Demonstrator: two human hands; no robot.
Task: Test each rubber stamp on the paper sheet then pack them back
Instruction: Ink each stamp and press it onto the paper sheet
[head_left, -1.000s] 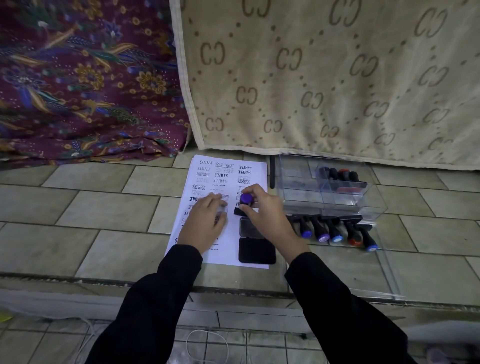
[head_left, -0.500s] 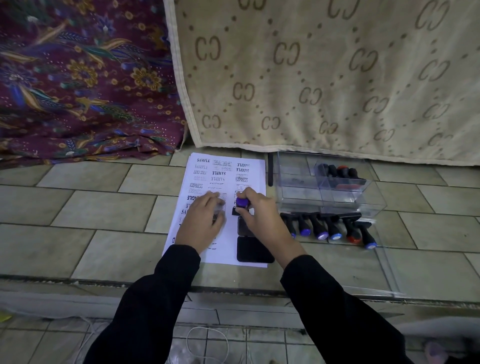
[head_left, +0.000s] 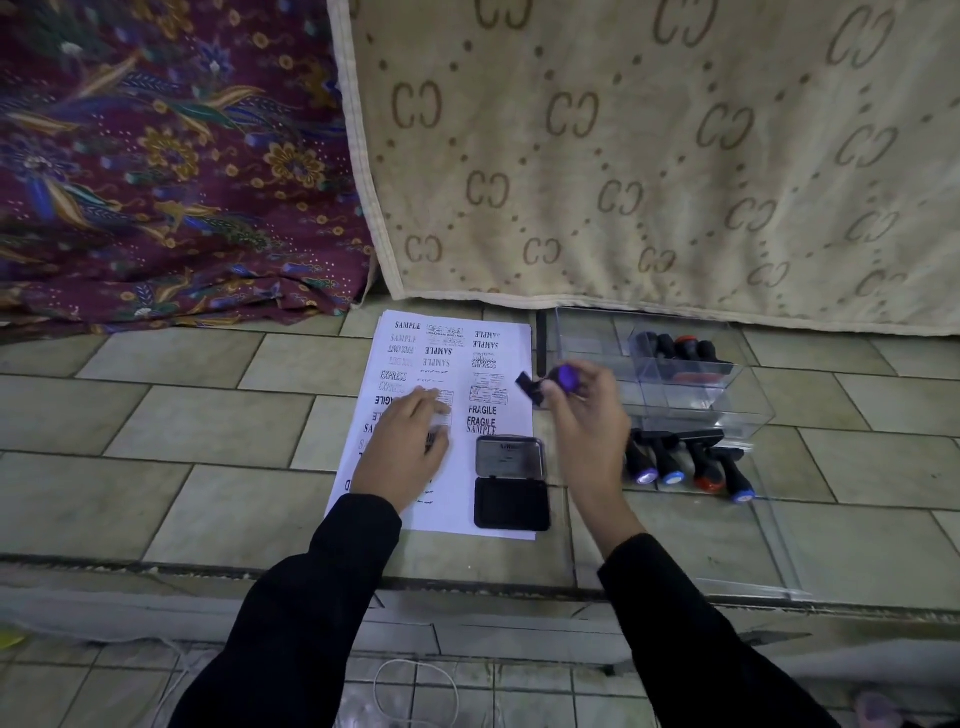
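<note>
The paper sheet (head_left: 457, 441) lies flat on the tiled floor (head_left: 156, 415), its far half crowded with prints reading SAMPLE, EXPRESS and FRAGILE. The left hand (head_left: 410, 447) rests palm down on the middle of the sheet, fingers (head_left: 426, 402) spread and flat, gripping nothing; it looks placed there to pin the paper so it cannot lift or slide when a stamp comes off it.

The right hand (head_left: 582, 410) is raised above the floor just right of the sheet's far right part, wrist bent back, fingers curled closed around a purple-capped stamp (head_left: 563, 378). The stamp is tilted on its side with its dark rubber base pointing left, clear of the paper, probably turned away for setting down or checking.

The ink pad (head_left: 511, 483) sits open on the sheet's near right corner, lid folded back, close under the working hand so re-inking is a short reach. Right of it, a row of stamps (head_left: 685, 462) lies on the floor against the near wall of the clear plastic box (head_left: 748, 410), while a few more stamps (head_left: 675, 348) stand in its far compartment. I judge the loose row to be waiting for packing or testing; which cannot be told
</note>
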